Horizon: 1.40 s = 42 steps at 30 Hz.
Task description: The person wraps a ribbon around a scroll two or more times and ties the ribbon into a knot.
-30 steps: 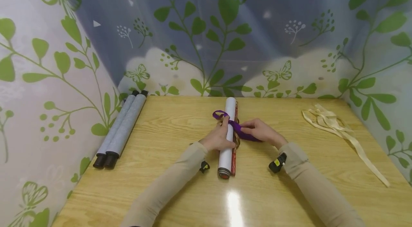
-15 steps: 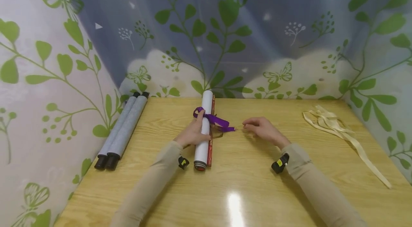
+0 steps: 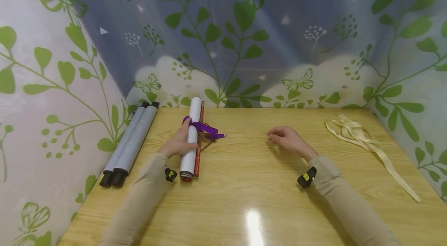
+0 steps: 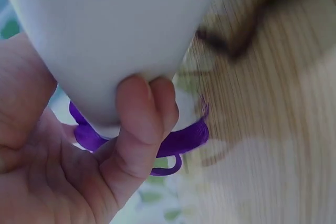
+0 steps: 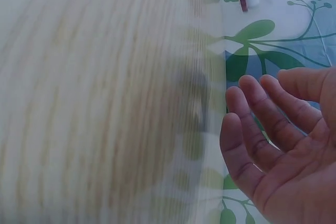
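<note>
My left hand (image 3: 179, 140) grips a white rolled scroll (image 3: 189, 156), its fingers curled round the roll in the left wrist view. A purple ribbon (image 3: 206, 127) goes round the scroll near its middle, and its loose ends stick out to the right. Along the scroll's right side runs a thin red patterned strip (image 3: 197, 160). Brownish cord hangs by the ribbon. Apart from all of these, my right hand (image 3: 288, 139) hovers over the table with its fingers loosely bent and nothing in them; the right wrist view shows its bare palm and fingers (image 5: 257, 145).
Two grey rolls (image 3: 134, 141) with black ends lie side by side at the table's left edge. A heap of cream ribbon (image 3: 352, 131) lies on the right, one end trailing forward. A leaf-patterned curtain (image 3: 223, 44) encloses the wooden table (image 3: 272, 207).
The left hand has carried the scroll with its purple ribbon leftward, towards the grey rolls. The right hand has let go of the ribbon's end and stayed roughly in place.
</note>
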Each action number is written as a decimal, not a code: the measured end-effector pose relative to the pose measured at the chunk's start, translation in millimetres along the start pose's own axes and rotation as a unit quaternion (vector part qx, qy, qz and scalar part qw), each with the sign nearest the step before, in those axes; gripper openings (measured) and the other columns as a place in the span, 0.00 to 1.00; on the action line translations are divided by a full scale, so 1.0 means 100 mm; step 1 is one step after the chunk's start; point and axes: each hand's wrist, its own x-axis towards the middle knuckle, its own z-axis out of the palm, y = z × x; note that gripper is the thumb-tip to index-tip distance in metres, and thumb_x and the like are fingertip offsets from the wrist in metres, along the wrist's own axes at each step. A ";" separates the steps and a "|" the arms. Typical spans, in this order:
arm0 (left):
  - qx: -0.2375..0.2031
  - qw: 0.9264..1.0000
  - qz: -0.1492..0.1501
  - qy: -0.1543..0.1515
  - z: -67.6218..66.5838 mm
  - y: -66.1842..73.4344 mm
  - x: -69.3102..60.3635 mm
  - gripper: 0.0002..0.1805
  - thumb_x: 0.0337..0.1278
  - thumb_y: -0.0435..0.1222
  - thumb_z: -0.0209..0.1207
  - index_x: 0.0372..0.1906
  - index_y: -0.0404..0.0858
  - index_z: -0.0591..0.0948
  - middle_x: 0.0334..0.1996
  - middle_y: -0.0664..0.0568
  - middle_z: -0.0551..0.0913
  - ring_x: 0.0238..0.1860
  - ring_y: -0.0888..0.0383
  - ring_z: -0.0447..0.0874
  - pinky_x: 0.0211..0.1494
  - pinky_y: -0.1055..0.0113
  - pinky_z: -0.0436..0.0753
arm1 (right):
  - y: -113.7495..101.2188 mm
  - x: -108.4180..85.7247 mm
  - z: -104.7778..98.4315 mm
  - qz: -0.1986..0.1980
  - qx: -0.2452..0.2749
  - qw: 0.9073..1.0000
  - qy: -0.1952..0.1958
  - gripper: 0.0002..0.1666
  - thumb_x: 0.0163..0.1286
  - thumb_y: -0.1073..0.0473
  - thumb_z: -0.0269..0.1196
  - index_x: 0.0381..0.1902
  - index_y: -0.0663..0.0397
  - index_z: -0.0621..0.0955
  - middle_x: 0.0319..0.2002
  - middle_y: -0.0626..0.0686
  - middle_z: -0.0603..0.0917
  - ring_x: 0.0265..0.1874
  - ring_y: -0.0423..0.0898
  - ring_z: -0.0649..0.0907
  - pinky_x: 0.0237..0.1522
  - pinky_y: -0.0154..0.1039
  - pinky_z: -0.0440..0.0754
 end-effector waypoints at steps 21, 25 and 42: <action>0.131 0.990 -0.043 -0.019 -0.63 -0.61 -0.20 0.58 0.57 0.39 0.64 0.76 0.31 0.34 0.48 0.28 0.78 0.37 0.48 0.81 0.40 0.57 0.81 | -0.01 -0.03 -0.08 0.018 0.027 0.999 -0.021 0.24 0.78 0.54 0.51 0.63 0.65 0.74 0.55 0.66 0.81 0.54 0.59 0.81 0.46 0.49 0.82; 0.140 0.988 -0.053 -0.031 -0.70 -0.66 -0.20 0.58 0.57 0.39 0.64 0.76 0.31 0.33 0.37 0.35 0.80 0.31 0.50 0.79 0.38 0.57 0.80 | 0.02 -0.03 -0.08 0.017 0.013 0.999 -0.024 0.23 0.78 0.54 0.52 0.62 0.63 0.75 0.54 0.63 0.82 0.51 0.57 0.82 0.46 0.49 0.82; 0.180 0.981 -0.060 -0.034 -0.81 -0.81 -0.22 0.56 0.58 0.39 0.64 0.75 0.26 0.36 0.48 0.25 0.76 0.48 0.36 0.78 0.54 0.43 0.76 | 0.08 -0.09 -0.15 0.009 -0.026 0.999 -0.020 0.21 0.78 0.55 0.53 0.60 0.62 0.77 0.52 0.62 0.84 0.49 0.54 0.83 0.47 0.48 0.82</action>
